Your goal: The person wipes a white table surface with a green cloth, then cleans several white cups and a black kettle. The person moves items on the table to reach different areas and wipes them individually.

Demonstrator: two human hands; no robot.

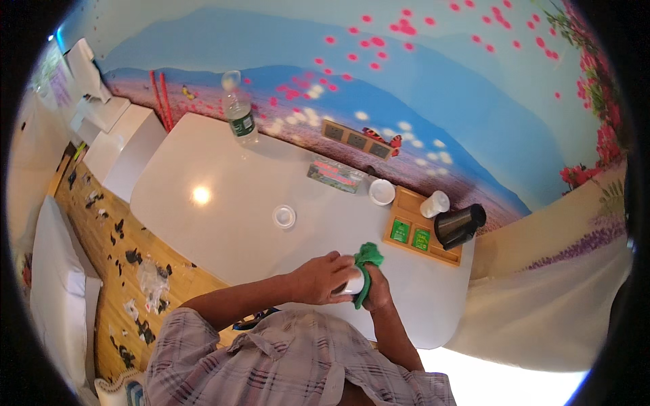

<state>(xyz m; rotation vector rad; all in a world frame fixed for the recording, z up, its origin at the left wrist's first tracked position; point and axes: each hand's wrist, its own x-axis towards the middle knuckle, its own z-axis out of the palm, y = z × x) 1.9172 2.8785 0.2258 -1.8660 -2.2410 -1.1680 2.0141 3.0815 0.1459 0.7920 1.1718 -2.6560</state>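
Observation:
A white cup (352, 285) is tilted on its side above the front edge of the white table (203, 238). My left hand (322, 278) grips it by its outer end. Around the cup's other end a green cloth (369, 255) is bunched, and my right hand (378, 290) holds this cloth against the cup. Whether some of the cloth is inside the cup I cannot tell. A small round white lid or dish (284, 217) lies on the table beyond my left hand.
A wooden tray (451, 257) at the right carries green sachets (400, 231), a white cup (434, 204) and a tilted black container (459, 226). Near the wall stand a white bowl (382, 192), a printed card (335, 174) and a plastic bottle (240, 116). Litter (152, 281) covers the floor.

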